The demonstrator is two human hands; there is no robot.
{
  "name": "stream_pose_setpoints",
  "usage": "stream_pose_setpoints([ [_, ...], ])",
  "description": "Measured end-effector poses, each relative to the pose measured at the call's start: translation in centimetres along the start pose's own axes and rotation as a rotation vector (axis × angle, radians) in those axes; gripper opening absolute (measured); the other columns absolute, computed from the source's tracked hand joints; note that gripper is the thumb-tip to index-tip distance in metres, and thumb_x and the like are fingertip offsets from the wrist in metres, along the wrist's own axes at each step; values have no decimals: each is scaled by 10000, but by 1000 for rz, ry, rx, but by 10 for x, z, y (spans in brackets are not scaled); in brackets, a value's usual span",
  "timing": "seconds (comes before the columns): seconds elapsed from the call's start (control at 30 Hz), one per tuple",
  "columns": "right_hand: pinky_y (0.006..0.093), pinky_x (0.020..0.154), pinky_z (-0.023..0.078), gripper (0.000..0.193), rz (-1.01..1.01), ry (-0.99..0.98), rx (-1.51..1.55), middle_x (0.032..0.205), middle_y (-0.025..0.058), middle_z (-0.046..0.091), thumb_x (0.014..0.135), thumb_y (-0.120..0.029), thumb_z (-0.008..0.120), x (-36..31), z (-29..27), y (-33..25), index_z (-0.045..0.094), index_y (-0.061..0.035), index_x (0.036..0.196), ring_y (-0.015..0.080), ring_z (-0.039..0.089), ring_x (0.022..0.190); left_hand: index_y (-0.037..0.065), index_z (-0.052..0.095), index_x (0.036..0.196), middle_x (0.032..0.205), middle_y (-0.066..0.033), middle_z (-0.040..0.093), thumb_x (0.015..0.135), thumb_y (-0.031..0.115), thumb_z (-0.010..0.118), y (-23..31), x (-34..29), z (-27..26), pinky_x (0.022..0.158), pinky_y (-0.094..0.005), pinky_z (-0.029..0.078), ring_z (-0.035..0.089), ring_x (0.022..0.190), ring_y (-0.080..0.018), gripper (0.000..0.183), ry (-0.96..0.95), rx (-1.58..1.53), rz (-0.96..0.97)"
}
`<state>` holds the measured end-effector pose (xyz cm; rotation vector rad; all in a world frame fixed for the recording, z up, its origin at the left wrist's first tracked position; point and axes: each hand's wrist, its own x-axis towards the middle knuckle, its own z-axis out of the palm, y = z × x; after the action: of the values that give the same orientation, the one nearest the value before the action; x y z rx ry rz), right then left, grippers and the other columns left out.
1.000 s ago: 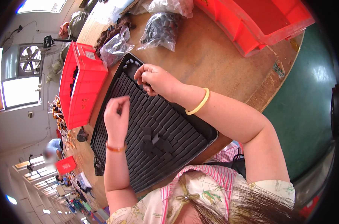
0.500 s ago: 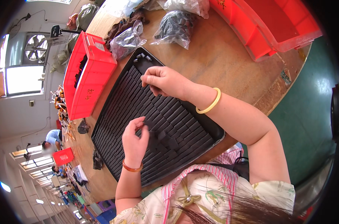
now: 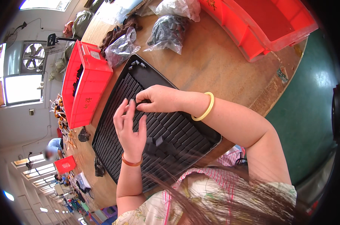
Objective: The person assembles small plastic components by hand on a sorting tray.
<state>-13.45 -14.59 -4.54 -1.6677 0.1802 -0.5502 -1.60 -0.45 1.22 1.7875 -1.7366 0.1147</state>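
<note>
A black tray [image 3: 163, 79] lies tilted across my view, filled with close rows of small black blocks [image 3: 181, 128]. Over its middle, my right hand [image 3: 159, 99] pinches what looks like one small black piece [image 3: 145, 101], mostly hidden by the fingers. My left hand [image 3: 131, 132] hovers beside it with fingers stretched and thumb apart, its fingertips close to the right hand's. Several loose blocks [image 3: 160, 145] lie jumbled on top of the rows nearer to me. At the tray's far corner sit a few small grey cylinders [image 3: 139, 65].
A red bin [image 3: 88, 105] with dark things inside stands left of the tray. Another red bin [image 3: 248, 35] is at the far right. Clear plastic bags [image 3: 168, 33] of dark parts lie on the wooden table [image 3: 215, 63] behind. People work farther down on the left.
My right hand has come down toward me, from the tray's far end to its middle. The left hand has moved up to meet it, fingers extended. The view has shifted slightly.
</note>
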Motion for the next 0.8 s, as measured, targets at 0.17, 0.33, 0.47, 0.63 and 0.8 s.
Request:
stream_pose_setpoints([
  [0.17,366,688,482,284,-54,33,-105,756,154,636,941,-278,632,1,5,7,655,5,955,202,623,715,50,703,1133,1122,-77,668,770,44,786,-10,4,-7,894,-385,492,623,1019,-273,372,-78,305,143],
  [0.33,331,698,499,298,88,176,120,876,90,686,991,-291,581,5,3,6,627,-11,1083,151,618,742,26,695,1050,1028,-60,668,792,-26,772,-14,5,1,708,-260,509,627,903,-149,274,5,26,-76],
  [0.47,338,786,509,276,229,211,337,860,114,723,977,-251,591,5,-2,-6,655,11,1037,194,672,834,-9,678,1072,937,4,623,825,-40,751,-33,-4,-2,691,-197,468,563,763,-50,259,-56,-98,-297],
  [0.63,363,769,511,273,-33,253,132,879,135,701,927,-244,656,6,4,9,645,13,1016,257,668,835,-15,686,1029,982,-37,652,822,-37,751,-33,-4,5,707,-220,486,569,771,-82,218,-5,-314,-415],
  [0.8,349,752,507,251,-60,237,-26,915,123,668,828,-183,775,3,3,3,649,-8,957,288,657,853,-26,654,1113,1033,-46,668,881,-63,688,-34,-5,9,859,-229,513,631,944,-99,237,-71,-398,-415],
])
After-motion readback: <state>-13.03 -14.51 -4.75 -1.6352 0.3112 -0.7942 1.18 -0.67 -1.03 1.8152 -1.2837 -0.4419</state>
